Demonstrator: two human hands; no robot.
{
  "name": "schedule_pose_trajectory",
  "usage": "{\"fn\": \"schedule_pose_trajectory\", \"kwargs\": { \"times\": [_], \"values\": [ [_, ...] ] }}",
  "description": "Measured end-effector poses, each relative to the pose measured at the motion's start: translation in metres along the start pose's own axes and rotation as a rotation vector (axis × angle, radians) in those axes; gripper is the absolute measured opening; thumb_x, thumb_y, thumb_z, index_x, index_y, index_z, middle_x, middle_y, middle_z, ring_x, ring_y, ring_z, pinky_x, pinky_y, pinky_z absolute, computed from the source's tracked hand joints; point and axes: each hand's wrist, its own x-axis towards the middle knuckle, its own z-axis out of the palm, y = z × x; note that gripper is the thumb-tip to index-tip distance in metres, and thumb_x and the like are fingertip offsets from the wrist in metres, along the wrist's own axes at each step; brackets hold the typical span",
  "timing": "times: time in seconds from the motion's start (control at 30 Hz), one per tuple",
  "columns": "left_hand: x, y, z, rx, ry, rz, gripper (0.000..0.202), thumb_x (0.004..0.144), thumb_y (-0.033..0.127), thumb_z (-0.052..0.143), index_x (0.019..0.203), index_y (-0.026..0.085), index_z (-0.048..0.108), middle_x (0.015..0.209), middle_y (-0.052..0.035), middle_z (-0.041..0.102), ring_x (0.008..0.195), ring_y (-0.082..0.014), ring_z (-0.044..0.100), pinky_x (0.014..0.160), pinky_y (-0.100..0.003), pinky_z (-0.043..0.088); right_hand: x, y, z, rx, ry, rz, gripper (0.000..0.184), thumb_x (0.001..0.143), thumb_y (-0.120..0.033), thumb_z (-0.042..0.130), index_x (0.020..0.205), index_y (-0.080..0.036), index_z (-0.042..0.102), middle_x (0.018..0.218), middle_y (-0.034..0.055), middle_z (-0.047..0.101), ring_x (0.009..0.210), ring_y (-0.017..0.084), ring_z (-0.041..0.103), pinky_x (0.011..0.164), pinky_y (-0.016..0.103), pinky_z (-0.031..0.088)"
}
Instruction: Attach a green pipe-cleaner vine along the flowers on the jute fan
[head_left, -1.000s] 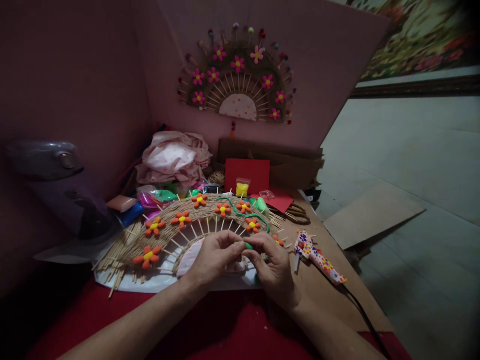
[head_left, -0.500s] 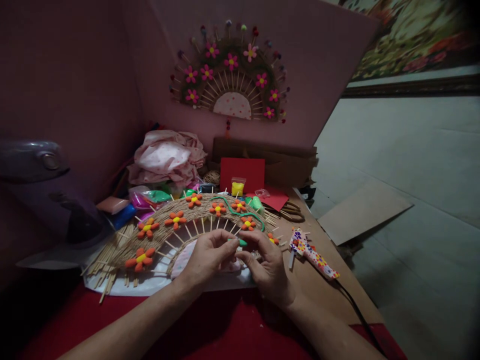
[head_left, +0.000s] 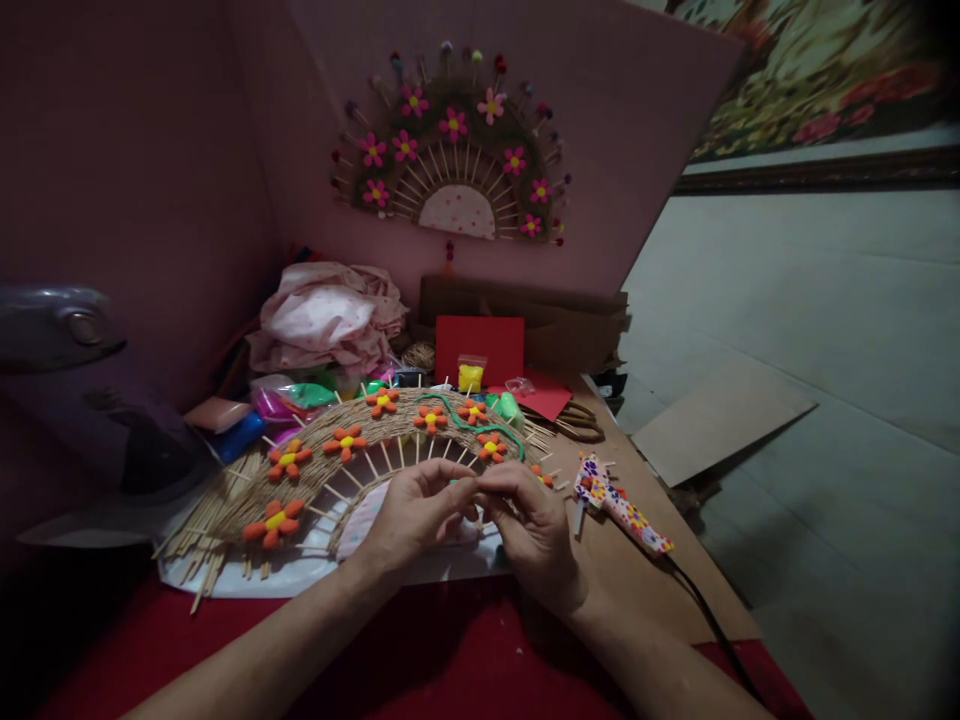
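My left hand (head_left: 420,508) and my right hand (head_left: 534,530) meet fingertip to fingertip over the front of a half-round fan (head_left: 255,490). Both are closed in a pinch on a small piece of green clay (head_left: 454,482), mostly hidden by the fingers. The fan is wrapped in brown twine over thin sticks, with orange clay flowers (head_left: 274,522) that have yellow centres. A wavy green clay strand (head_left: 480,428) lies across its upper right part. Behind my hands shows the fan's pale half-round centre (head_left: 367,522), partly covered.
A glue gun with floral covering (head_left: 622,505) and a cord lies on brown board at right. Behind are scissors (head_left: 581,420), a yellow clay packet (head_left: 471,375), red card (head_left: 480,345) and crumpled pink cloth (head_left: 330,315). A finished fan (head_left: 457,150) hangs on the wall.
My right hand's fingers have come up against my left fingertips, covering the green clay that showed between them. The whole view has shifted slightly.
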Motion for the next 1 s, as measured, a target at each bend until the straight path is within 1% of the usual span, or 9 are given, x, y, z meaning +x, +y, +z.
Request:
{"fn": "schedule_pose_trajectory", "kwargs": {
  "times": [0.1, 0.27, 0.4, 0.53, 0.63, 0.7, 0.8, 0.87, 1.0],
  "values": [
    [0.0, 0.0, 0.0002, 0.01, 0.013, 0.009, 0.035, 0.061, 0.038, 0.077, 0.078, 0.012, 0.06, 0.058, -0.0004, 0.063, 0.042, -0.0078, 0.052, 0.045, -0.023, 0.045, 0.0001, 0.0, -0.0003, -0.018, -0.02, 0.028, 0.014, 0.081, -0.016, 0.061, 0.095, -0.021, 0.061, 0.081, 0.0015, 0.062, 0.073, 0.014, 0.059, 0.065, 0.025, 0.048],
    [-0.0004, 0.0019, 0.0006, 0.023, 0.022, 0.022, 0.037, 0.059, 0.039, 0.078, 0.08, 0.012, 0.061, 0.056, 0.0007, 0.062, 0.038, -0.0046, 0.046, 0.039, -0.017, 0.036, 0.0008, 0.0002, -0.0009, 0.044, -0.018, 0.015, 0.005, 0.084, -0.017, 0.056, 0.085, -0.02, 0.061, 0.078, 0.0022, 0.06, 0.073, 0.014, 0.058, 0.067, 0.027, 0.048],
    [-0.0012, 0.003, 0.0001, 0.016, 0.022, 0.007, 0.034, 0.061, 0.038, 0.077, 0.077, 0.012, 0.061, 0.055, 0.0016, 0.06, 0.041, -0.0056, 0.048, 0.042, -0.019, 0.039, 0.0006, 0.0005, -0.0004, -0.008, -0.039, 0.065, 0.01, 0.081, -0.021, 0.063, 0.09, -0.02, 0.06, 0.08, 0.0021, 0.06, 0.072, 0.014, 0.058, 0.066, 0.027, 0.048],
    [-0.0028, 0.0063, 0.0026, 0.009, 0.051, 0.033, 0.035, 0.061, 0.037, 0.077, 0.08, 0.012, 0.062, 0.057, 0.0002, 0.062, 0.04, -0.0047, 0.046, 0.04, -0.017, 0.035, -0.0003, 0.002, 0.0005, 0.029, -0.034, 0.074, 0.005, 0.085, -0.018, 0.057, 0.087, -0.019, 0.061, 0.077, 0.0012, 0.061, 0.069, 0.013, 0.058, 0.063, 0.025, 0.047],
    [-0.0038, 0.0086, 0.0046, 0.002, 0.079, 0.041, 0.033, 0.061, 0.038, 0.076, 0.076, 0.012, 0.062, 0.052, 0.0016, 0.059, 0.038, -0.0037, 0.042, 0.038, -0.016, 0.033, -0.0009, 0.0021, 0.0005, 0.039, 0.007, 0.047, 0.007, 0.083, -0.016, 0.059, 0.089, -0.02, 0.06, 0.08, 0.0014, 0.061, 0.073, 0.013, 0.058, 0.066, 0.025, 0.048],
    [-0.0041, 0.0091, 0.0048, -0.003, 0.088, 0.047, 0.032, 0.059, 0.037, 0.077, 0.071, 0.012, 0.062, 0.049, 0.0026, 0.057, 0.037, -0.0034, 0.04, 0.037, -0.016, 0.032, -0.0013, 0.0019, 0.0004, 0.04, -0.002, 0.065, 0.01, 0.082, -0.016, 0.06, 0.092, -0.021, 0.06, 0.083, 0.0018, 0.061, 0.075, 0.014, 0.059, 0.067, 0.025, 0.048],
    [-0.0039, 0.0086, 0.0043, -0.015, 0.114, 0.047, 0.033, 0.059, 0.037, 0.077, 0.075, 0.012, 0.064, 0.051, 0.0011, 0.06, 0.037, -0.004, 0.042, 0.037, -0.016, 0.032, -0.002, 0.0024, 0.0011, 0.07, -0.026, 0.091, 0.007, 0.084, -0.016, 0.058, 0.089, -0.021, 0.06, 0.081, 0.0013, 0.06, 0.073, 0.013, 0.058, 0.065, 0.025, 0.047],
    [-0.0033, 0.0075, 0.0041, -0.034, 0.109, 0.026, 0.034, 0.06, 0.038, 0.077, 0.079, 0.013, 0.065, 0.052, 0.0013, 0.06, 0.037, -0.0044, 0.042, 0.038, -0.016, 0.033, -0.0022, 0.0025, 0.002, 0.09, 0.005, 0.089, 0.007, 0.084, -0.016, 0.058, 0.087, -0.022, 0.059, 0.081, 0.001, 0.059, 0.073, 0.013, 0.058, 0.065, 0.025, 0.047],
    [-0.0039, 0.0053, 0.0042, -0.062, 0.065, 0.002, 0.028, 0.059, 0.035, 0.077, 0.071, 0.012, 0.065, 0.048, 0.0039, 0.052, 0.038, -0.004, 0.04, 0.041, -0.018, 0.037, -0.0011, -0.0003, 0.0023, 0.069, 0.033, 0.045, 0.009, 0.081, -0.016, 0.061, 0.088, -0.022, 0.058, 0.083, 0.0015, 0.059, 0.077, 0.015, 0.058, 0.07, 0.028, 0.047]
  ]
}}
